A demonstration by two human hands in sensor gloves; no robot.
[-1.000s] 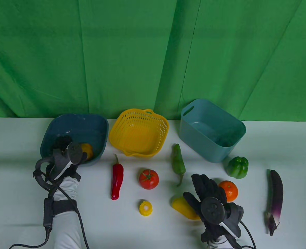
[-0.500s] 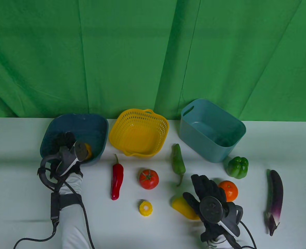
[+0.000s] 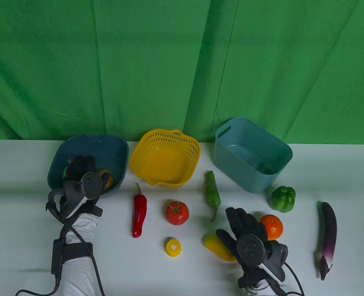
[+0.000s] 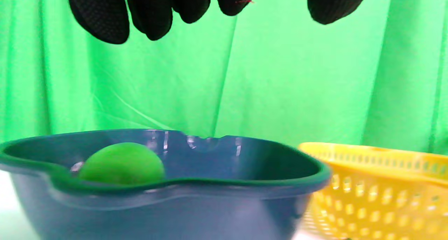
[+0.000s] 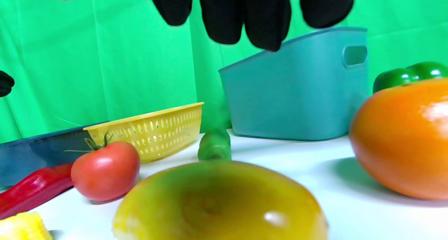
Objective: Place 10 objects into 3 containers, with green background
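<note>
My left hand (image 3: 80, 165) hangs over the dark blue bowl (image 3: 107, 145), fingers apart and holding nothing. In the left wrist view its fingertips (image 4: 154, 12) hover above the bowl (image 4: 175, 198), where a green ball (image 4: 122, 163) lies. An orange-yellow fruit (image 3: 107, 178) also lies in the bowl. My right hand (image 3: 231, 223) is open, fingers spread over a yellow pepper (image 3: 217, 245), beside an orange (image 3: 273, 226). The right wrist view shows the pepper (image 5: 217, 201) and the orange (image 5: 402, 138) close below the fingers (image 5: 245, 12).
A yellow basket (image 3: 165, 157) and a teal bin (image 3: 240, 172) stand at the back. On the table lie a red chili (image 3: 139, 212), tomato (image 3: 177, 212), corn piece (image 3: 173, 247), green chili (image 3: 211, 194), green bell pepper (image 3: 282, 199) and eggplant (image 3: 327, 237).
My left hand has moved a little farther over the blue bowl and its fingers have spread. My right hand has barely shifted.
</note>
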